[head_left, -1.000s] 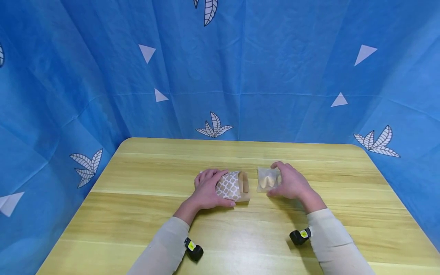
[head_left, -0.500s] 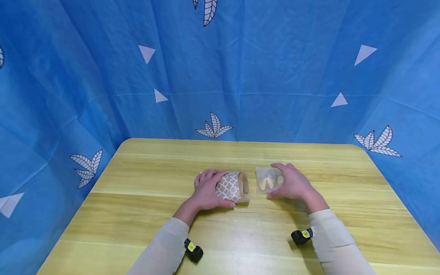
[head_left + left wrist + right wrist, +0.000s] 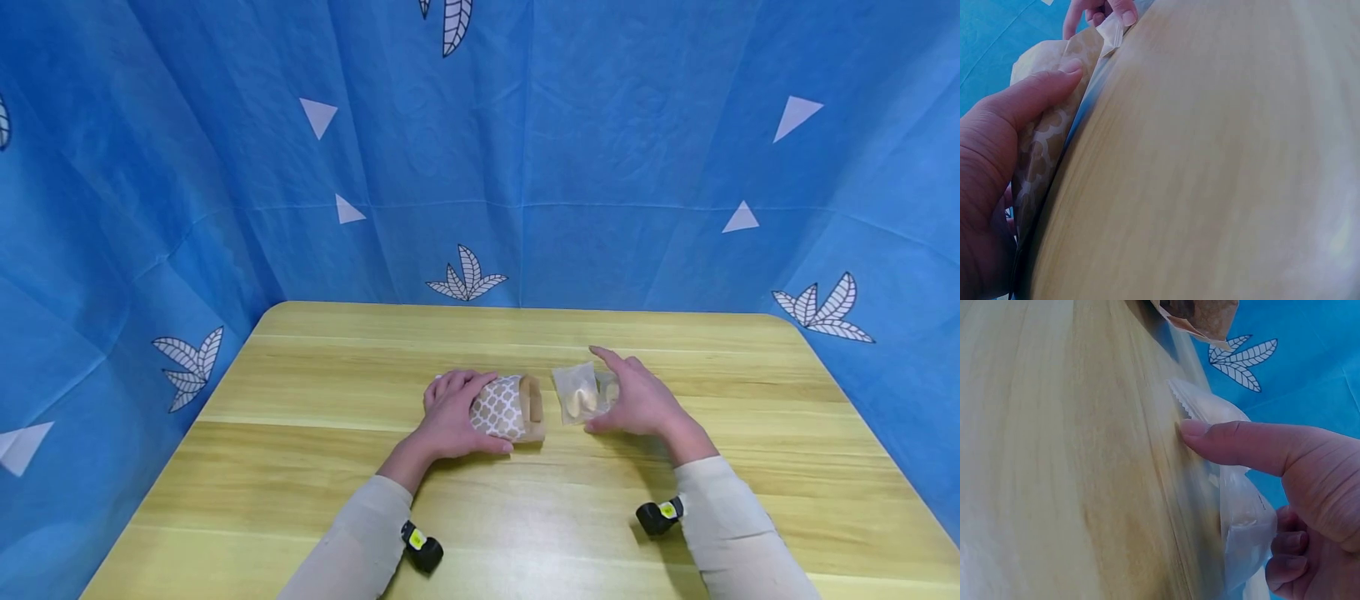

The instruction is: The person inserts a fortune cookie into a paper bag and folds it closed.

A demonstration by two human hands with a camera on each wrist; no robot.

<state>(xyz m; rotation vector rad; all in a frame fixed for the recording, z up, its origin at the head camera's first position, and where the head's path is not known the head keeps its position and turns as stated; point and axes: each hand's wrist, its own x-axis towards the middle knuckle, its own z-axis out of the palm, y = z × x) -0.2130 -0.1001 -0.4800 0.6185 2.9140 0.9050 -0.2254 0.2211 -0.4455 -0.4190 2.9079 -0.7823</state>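
A brown paper bag with a white lattice print lies on its side, its mouth facing right. My left hand grips it, thumb along the near side and fingers over the far side; in the left wrist view the thumb presses the printed paper. Just right of the mouth is a clear packet holding a tan, folded fortune cookie. A second clear packet sits partly hidden within my right hand. The right wrist view shows that hand's thumb over the packets and its lower fingers curled behind the nearer wrapper.
Both hands work over a light wood-grain table. Behind it hangs a blue curtain with leaf and triangle prints. Each sleeved forearm wears a small black camera, the left camera and the right camera.
The front packet has shifted slightly left towards the bag and turned, separating from the second packet. My right index finger has lifted away from it. The left hand and bag stay put.
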